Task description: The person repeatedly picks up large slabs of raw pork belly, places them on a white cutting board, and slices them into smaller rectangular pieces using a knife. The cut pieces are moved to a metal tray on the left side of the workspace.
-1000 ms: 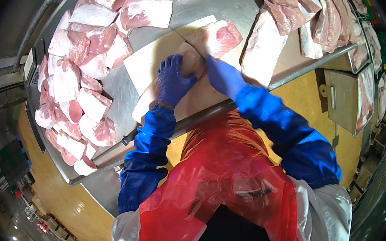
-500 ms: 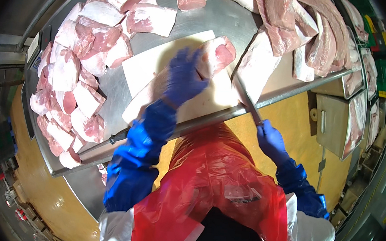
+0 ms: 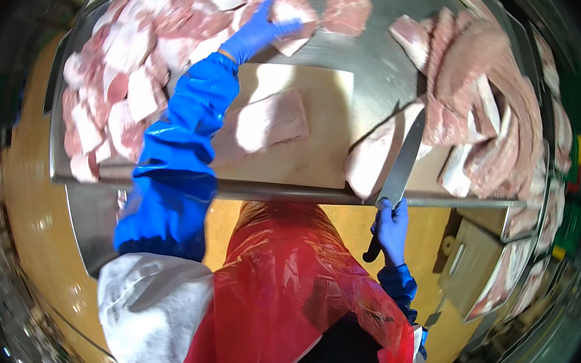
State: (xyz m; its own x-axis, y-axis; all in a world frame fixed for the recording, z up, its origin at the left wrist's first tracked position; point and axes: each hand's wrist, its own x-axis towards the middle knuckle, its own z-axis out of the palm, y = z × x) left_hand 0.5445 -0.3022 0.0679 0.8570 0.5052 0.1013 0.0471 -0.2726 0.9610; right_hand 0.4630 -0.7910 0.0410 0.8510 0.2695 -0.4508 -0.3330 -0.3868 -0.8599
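Observation:
My left hand [image 3: 252, 34], in a blue glove, reaches to the heap at the far left, thumb and fingers spread over the edge of a raw pork chunk [image 3: 291, 10]. My right hand [image 3: 390, 232], also gloved in blue, is closed round the dark handle of a long knife [image 3: 403, 161]. Its blade points away from me, above a long pale slab of pork [image 3: 376, 163]. Between the hands lies a white cutting board [image 3: 323, 167] with a pale pork piece [image 3: 271, 125] on it; my left sleeve hides part of both.
Several pork chunks [image 3: 132, 44] are heaped on the left of the metal table [image 3: 358, 55]. Long pork strips [image 3: 471, 80] pile up at the right. The table's raised front edge [image 3: 268, 192] runs before me. Beyond its right end stand metal bins [image 3: 472, 258] holding meat.
My left hand has gone from the board to the far-left heap, and the cut chunk it was beside has left the board. The knife has swung to point up and right. My view has shifted.

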